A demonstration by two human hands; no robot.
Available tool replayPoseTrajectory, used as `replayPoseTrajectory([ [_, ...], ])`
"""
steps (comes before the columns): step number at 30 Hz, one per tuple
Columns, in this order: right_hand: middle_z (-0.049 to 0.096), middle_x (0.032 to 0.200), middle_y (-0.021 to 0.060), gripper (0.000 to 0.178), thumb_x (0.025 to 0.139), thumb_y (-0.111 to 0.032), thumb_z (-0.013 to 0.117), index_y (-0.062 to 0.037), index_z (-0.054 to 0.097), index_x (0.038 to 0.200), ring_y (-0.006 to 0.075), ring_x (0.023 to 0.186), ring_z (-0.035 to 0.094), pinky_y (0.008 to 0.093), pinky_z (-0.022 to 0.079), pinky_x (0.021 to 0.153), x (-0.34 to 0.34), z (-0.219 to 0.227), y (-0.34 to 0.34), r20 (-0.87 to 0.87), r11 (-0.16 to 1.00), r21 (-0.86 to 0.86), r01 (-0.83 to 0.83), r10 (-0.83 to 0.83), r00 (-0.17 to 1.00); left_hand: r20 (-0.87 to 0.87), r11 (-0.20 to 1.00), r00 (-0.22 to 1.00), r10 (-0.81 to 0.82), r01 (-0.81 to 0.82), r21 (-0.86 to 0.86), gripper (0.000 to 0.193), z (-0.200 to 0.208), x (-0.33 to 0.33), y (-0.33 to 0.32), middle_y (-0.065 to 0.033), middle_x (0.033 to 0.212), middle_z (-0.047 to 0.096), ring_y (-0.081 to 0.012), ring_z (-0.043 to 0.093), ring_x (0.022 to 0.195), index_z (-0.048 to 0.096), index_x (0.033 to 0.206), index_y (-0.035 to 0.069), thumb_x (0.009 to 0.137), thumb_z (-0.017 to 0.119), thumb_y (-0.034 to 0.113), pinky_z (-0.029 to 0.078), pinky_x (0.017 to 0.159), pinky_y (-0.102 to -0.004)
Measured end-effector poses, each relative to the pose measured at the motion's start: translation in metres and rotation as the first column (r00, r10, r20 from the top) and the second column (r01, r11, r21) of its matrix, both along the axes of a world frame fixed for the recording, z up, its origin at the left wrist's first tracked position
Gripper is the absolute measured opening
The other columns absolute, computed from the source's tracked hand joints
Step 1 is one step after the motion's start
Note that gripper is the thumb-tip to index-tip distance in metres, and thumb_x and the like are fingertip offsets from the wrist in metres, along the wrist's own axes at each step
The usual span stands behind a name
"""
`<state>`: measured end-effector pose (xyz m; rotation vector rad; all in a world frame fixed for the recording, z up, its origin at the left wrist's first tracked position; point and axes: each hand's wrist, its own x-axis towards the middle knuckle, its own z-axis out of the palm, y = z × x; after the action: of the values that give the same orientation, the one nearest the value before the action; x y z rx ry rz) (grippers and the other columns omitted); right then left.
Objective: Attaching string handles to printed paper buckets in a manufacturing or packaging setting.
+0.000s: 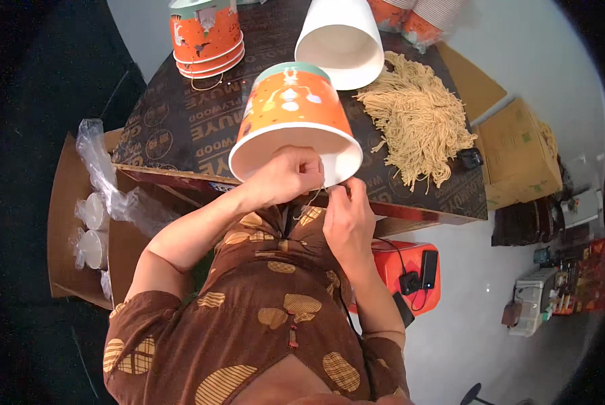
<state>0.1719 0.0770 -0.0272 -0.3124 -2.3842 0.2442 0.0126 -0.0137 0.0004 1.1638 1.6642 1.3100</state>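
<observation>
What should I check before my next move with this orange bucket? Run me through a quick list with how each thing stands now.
1. Mouth of the orange bucket facing you: ok, it opens toward you.
2. Hands at the bucket: ok, your left hand is at its mouth and your right hand at the near rim.
3. Thin cord fastened to the bucket: cannot tell, your fingers hide where it meets the rim.
4. More cords close by: ok, the tan cord pile lies right of the bucket.
5. Small black object well clear of the table edge: not ok, it sits close to the right edge.
</observation>
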Motion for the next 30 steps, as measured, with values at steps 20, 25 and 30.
replayPoseTrajectory([
  [20, 0.054, 0.094, 0.0169, 0.019, 0.083, -0.002, 0.063, -0.0010, 0.054, 0.100, 0.0369, 0.080, 0.061, 0.0431, 0.052, 0.064, 0.006, -0.008, 0.000, -0.060, 0.990, -0.139, 0.023, -0.031, 0.998, 0.155, 0.989, 0.980, 0.128, -0.114, -0.092, 0.019, -0.002, 0.011, 0.015, -0.0015, 0.067, 0.059, -0.0074, 0.049, 0.051, 0.060, 0.076, 0.001, 0.089, 0.062, 0.014, 0.038, 0.046, -0.0235],
  [25, 0.058, 0.081, 0.0123, 0.016, 0.084, -0.003, 0.066, -0.0003, 0.057, 0.097, 0.0293, 0.064, 0.062, 0.0392, 0.050, 0.056, 0.000, -0.016, -0.016, -0.132, 0.986, -0.167, 0.029, -0.051, 0.990, 0.236, 0.983, 0.956, 0.172, -0.152, -0.102, 0.019, -0.001, 0.018, 0.017, -0.0025, 0.065, 0.060, -0.0078, 0.050, 0.051, 0.062, 0.073, 0.000, 0.087, 0.064, 0.013, 0.039, 0.046, -0.0243],
  [30, 0.061, 0.080, 0.0141, 0.016, 0.085, -0.005, 0.066, 0.0002, 0.058, 0.097, 0.0313, 0.066, 0.064, 0.0397, 0.050, 0.056, -0.008, -0.021, -0.019, -0.097, 0.970, -0.208, 0.125, -0.147, 0.984, 0.287, 0.967, 0.925, 0.251, -0.252, -0.036, 0.018, -0.011, 0.032, 0.016, -0.0033, 0.067, 0.062, -0.0072, 0.050, 0.053, 0.063, 0.074, 0.001, 0.088, 0.064, 0.012, 0.039, 0.047, -0.0233],
])
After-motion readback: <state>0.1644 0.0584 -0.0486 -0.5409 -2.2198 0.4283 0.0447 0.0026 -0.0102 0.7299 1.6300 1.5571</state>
